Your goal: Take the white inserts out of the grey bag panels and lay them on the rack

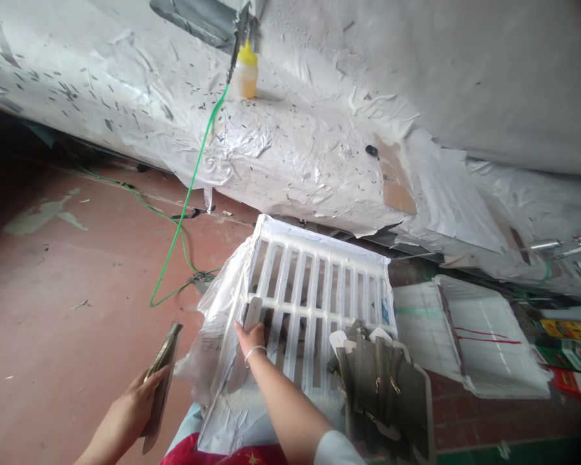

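Left hand [134, 400]: one flat card [161, 381] gripped, fingers curled.
Right hand [250, 337]: one card pinched at slotted tray [319, 284].
Card pile [382, 387]: one, near right.

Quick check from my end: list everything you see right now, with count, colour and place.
slotted tray: one, white, centre, tilted on the lap
plastic bag: one, clear, around the tray's left side
carded clip: one, pale card, at the tray's left slots
stack of carded clips: count unclear, grey-brown, lower right on the tray
bottle: one, yellow, top centre on the covered bench
cord: one, green, from bench to floor
flat box: one, white with red lines, right
floor: reddish brown, left
left hand: holds a carded piece, lower left
right hand: grips the carded clip, wears a bracelet
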{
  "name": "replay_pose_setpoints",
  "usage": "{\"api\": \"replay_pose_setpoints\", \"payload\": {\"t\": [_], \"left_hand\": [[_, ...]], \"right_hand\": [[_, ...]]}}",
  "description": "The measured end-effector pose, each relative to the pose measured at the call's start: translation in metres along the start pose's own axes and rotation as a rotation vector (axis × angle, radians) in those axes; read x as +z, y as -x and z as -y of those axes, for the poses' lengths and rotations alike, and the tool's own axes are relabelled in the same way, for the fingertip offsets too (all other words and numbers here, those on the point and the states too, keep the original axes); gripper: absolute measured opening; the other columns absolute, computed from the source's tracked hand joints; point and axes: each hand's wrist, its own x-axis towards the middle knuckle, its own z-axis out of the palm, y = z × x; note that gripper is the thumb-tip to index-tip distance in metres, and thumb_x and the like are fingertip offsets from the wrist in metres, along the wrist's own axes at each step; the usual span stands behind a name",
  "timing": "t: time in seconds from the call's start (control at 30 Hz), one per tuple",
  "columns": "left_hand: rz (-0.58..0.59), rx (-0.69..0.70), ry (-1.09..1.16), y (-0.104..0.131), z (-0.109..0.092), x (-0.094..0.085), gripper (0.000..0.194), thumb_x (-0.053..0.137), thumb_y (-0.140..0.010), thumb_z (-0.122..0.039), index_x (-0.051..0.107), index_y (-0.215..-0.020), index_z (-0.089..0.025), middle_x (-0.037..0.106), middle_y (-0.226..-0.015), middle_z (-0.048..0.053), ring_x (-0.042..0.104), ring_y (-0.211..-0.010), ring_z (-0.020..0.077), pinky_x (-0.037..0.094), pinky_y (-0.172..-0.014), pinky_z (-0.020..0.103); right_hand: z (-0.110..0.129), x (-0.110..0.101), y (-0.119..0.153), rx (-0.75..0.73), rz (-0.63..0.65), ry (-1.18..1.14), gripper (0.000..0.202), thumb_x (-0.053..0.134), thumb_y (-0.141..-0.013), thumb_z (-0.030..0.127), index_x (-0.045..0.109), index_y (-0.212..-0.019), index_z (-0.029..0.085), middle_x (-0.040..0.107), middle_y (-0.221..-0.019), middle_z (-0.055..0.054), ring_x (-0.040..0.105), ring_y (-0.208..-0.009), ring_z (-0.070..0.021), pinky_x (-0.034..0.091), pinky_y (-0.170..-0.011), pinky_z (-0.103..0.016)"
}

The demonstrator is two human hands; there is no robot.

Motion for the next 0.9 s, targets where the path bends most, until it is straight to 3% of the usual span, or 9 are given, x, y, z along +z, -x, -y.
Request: {"api": "replay_pose_setpoints", "payload": {"t": [0.2, 0.27, 0.37, 0.43, 0.53, 0.73, 0.9], "left_hand": [[0.106, 0.087, -0.217, -0.045, -0.056, 0.017, 0.048, 0.021, -0.092, -0.018, 0.058, -0.123, -0.018, 0.051, -0.127, 0.012, 0.063, -0.095, 0.0247, 0.047, -0.082, 0.034], [0.124, 0.094, -0.215, -0.06, -0.072, 0.025, 0.04, 0.03, -0.089, -0.017, 0.059, -0.117, -0.016, 0.053, -0.122, 0.012, 0.063, -0.094, 0.0233, 0.046, -0.083, 0.033], [0.15, 0.124, -0.191, -0.079, -0.089, 0.036, 0.028, 0.044, -0.088, -0.026, 0.059, -0.108, -0.014, 0.056, -0.112, 0.012, 0.062, -0.094, 0.0223, 0.044, -0.085, 0.031], [0.157, 0.123, -0.195, -0.086, -0.096, 0.043, 0.032, 0.05, -0.088, -0.04, 0.058, -0.104, -0.013, 0.056, -0.107, 0.013, 0.062, -0.092, 0.0239, 0.045, -0.085, 0.033], [0.159, 0.079, -0.232, -0.092, -0.102, 0.053, 0.042, 0.05, -0.086, -0.051, 0.057, -0.102, -0.013, 0.055, -0.105, 0.014, 0.062, -0.088, 0.0268, 0.045, -0.08, 0.036], [0.132, -0.001, -0.259, -0.095, -0.11, 0.071, 0.038, 0.048, -0.089, -0.049, 0.056, -0.104, -0.014, 0.053, -0.106, 0.013, 0.061, -0.089, 0.025, 0.045, -0.078, 0.034], [0.111, -0.058, -0.276, -0.094, -0.116, 0.077, 0.035, 0.049, -0.088, -0.045, 0.056, -0.101, -0.014, 0.053, -0.106, 0.015, 0.06, -0.09, 0.0268, 0.046, -0.076, 0.035]], "right_hand": [[-0.01, 0.011, 0.001, -0.035, -0.026, 0.106, 0.09, 0.073, -0.066, 0.053, 0.037, -0.133, 0.005, 0.042, -0.139, -0.027, 0.045, -0.127, -0.036, 0.037, -0.103, -0.04], [-0.012, 0.009, -0.006, -0.057, -0.018, 0.134, 0.082, 0.071, -0.07, 0.049, 0.039, -0.132, 0.006, 0.046, -0.137, -0.026, 0.05, -0.124, -0.0333, 0.04, -0.1, -0.037], [-0.018, 0.003, -0.018, -0.102, 0.024, 0.19, 0.049, 0.07, -0.073, 0.033, 0.055, -0.115, 0.011, 0.063, -0.116, -0.017, 0.063, -0.104, -0.0272, 0.048, -0.087, -0.031], [-0.023, -0.001, -0.024, -0.124, 0.05, 0.239, 0.028, 0.068, -0.073, 0.021, 0.061, -0.099, 0.013, 0.069, -0.102, -0.013, 0.066, -0.094, -0.0244, 0.049, -0.078, -0.029], [-0.028, -0.006, -0.029, -0.136, 0.069, 0.295, 0.015, 0.065, -0.076, 0.017, 0.064, -0.09, 0.014, 0.071, -0.092, -0.011, 0.066, -0.087, -0.0222, 0.047, -0.073, -0.027], [-0.029, -0.013, -0.03, -0.147, 0.099, 0.372, 0.016, 0.066, -0.078, 0.025, 0.068, -0.091, 0.016, 0.072, -0.095, -0.008, 0.067, -0.089, -0.0203, 0.046, -0.073, -0.024], [-0.024, -0.02, -0.035, -0.185, 0.152, 0.484, 0.025, 0.066, -0.078, 0.03, 0.07, -0.096, 0.014, 0.072, -0.099, -0.013, 0.067, -0.095, -0.0245, 0.048, -0.075, -0.027]]}}
